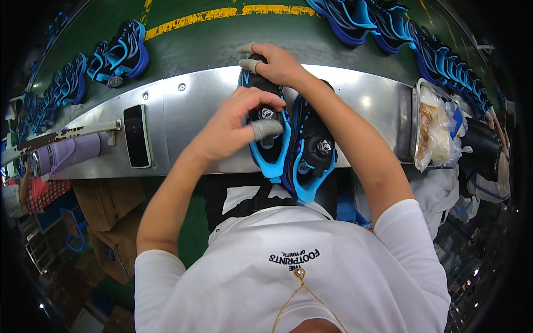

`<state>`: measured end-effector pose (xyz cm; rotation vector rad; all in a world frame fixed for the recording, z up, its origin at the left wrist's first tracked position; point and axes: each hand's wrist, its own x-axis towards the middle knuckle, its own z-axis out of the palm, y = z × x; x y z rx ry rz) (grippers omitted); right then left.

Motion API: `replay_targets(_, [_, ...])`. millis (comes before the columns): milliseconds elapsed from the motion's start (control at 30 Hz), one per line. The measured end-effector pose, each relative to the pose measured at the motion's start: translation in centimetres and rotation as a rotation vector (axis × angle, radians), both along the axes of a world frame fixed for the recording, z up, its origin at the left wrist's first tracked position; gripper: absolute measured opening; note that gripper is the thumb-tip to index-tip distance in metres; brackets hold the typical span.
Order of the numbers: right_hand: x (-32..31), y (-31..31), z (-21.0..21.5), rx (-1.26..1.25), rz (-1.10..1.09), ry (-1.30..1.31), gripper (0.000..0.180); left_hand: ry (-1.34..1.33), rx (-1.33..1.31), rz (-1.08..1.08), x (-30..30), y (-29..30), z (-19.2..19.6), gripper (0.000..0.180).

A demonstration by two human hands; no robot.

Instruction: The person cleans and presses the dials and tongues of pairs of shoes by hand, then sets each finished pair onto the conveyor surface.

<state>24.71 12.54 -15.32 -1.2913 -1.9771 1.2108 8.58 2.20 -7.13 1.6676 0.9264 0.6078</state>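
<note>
Wide fisheye view downward from head-height

Can't see most of the toe of left dial-closure sneaker (270, 145), 12 o'clock; covered by right hand (277, 65). Can't judge firmness of grip. Dial partly screened by left hand (236, 119), 11 o'clock; grey thumb cot (267, 129) slightly blurred. Right dial-closure sneaker (317, 130), 2 o'clock: forefoot crossed by right forearm (347, 119), only a bit of toe showing beyond, 1 o'clock. Finished off by top edge at 1 o'clock: sneaker row (344, 19). Too small and dark to count near 10: more sneakers (69, 83). Can't identify contents of plastic bags (441, 133), toward 3. Lavender tumbler (83, 147), 9: partly behind metal bar (61, 135). Gold necklace (302, 285), near 6: cut by bottom edge.
</note>
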Motion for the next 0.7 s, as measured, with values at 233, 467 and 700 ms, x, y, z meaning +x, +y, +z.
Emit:
replay_targets(233, [0.6, -0.4, 0.1, 0.076, 0.056, -0.099, 0.041, -0.161, -0.146, -0.104, -0.5, 0.8, -1.4, 0.023])
replay_targets(467, [10.7, -5.6, 8.1, -0.075, -0.011, 0.122, 0.032, -0.243, -0.631, 0.262, 2.7, -7.0, 5.4, 0.021])
replay_targets(700, [13.2, -14.2, 10.5, -0.248, 0.186, 0.168, 0.043, -0.457, -1.196, 0.26, 8.5, -9.4, 3.0, 0.028])
